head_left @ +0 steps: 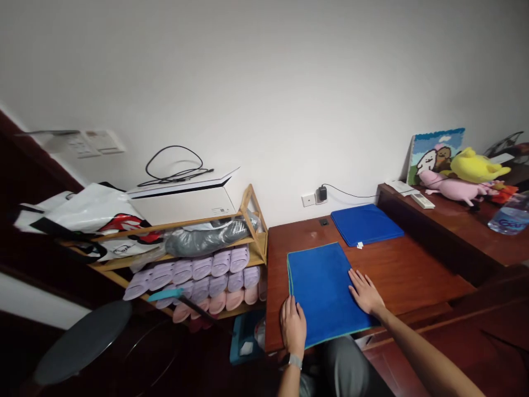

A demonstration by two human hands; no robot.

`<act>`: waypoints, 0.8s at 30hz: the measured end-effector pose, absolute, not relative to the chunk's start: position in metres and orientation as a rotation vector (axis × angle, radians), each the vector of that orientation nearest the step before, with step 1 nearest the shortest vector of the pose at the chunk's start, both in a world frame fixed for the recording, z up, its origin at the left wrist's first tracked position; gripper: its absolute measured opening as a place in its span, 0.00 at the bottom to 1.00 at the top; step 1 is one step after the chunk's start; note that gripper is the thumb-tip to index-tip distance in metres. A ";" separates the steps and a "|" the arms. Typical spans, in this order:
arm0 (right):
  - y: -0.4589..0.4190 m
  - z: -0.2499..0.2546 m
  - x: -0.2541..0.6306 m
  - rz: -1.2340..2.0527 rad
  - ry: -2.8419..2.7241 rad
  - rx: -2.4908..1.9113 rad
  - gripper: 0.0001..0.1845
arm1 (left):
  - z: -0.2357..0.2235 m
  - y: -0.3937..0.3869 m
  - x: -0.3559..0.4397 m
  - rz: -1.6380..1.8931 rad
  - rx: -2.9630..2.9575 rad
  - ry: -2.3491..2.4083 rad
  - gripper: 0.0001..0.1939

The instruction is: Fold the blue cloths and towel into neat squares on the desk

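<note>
1. A blue cloth (322, 286) with a pale green edge lies flat on a reddish-brown wooden bench (421, 267), between the fingers of both hands.
2. The left hand (294, 325), with a watch (295, 361) at its wrist, rests on the cloth's left edge. Its fingers lie close together, pointing away from the person, gripping nothing.
3. The right hand (367, 293) lies palm down at the cloth's right edge, its fingers slightly apart and clamped on nothing.
4. Beyond the right fingertips, near the wall, lies a second folded blue cloth (366, 223) with a small white tag (360, 245) at its near side.
5. Farther beyond the fingers, a black plug (323, 192) sits in a wall socket; its cord runs right.
6. To the right of the right fingers, a raised ledge (458, 226) bounds the bench like a step. On it are a white remote (422, 200), a pink plush toy (452, 187), a yellow plush toy (475, 166), a cartoon picture (438, 154) and a clear bottle (510, 215).
7. Left of the left fingers, beside the bench, a wooden rack (261, 242) holds lilac slippers (202, 266), pink slippers (217, 303) and, on top, a white box (185, 207).
8. Well left of the fingers and lower stands a dark round seat (85, 342).
</note>
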State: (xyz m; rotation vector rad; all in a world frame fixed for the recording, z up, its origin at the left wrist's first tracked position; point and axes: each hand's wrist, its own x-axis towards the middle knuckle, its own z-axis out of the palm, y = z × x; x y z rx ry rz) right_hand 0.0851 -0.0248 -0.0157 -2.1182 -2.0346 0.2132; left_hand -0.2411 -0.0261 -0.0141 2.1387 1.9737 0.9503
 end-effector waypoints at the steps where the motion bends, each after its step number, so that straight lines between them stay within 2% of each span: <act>1: -0.024 -0.014 0.084 0.219 -2.031 -2.120 0.36 | -0.010 -0.027 -0.242 0.958 2.139 1.983 0.27; 15: -0.027 0.005 0.082 0.334 -2.001 -2.092 0.37 | 0.032 -0.063 -0.245 0.699 2.087 2.284 0.14; 20: -0.026 0.008 0.081 0.355 -1.987 -2.072 0.36 | 0.015 -0.114 -0.261 0.763 1.967 2.180 0.21; 24: -0.026 0.009 0.082 0.354 -1.978 -2.084 0.37 | -0.004 -0.132 -0.264 0.891 1.629 2.057 0.28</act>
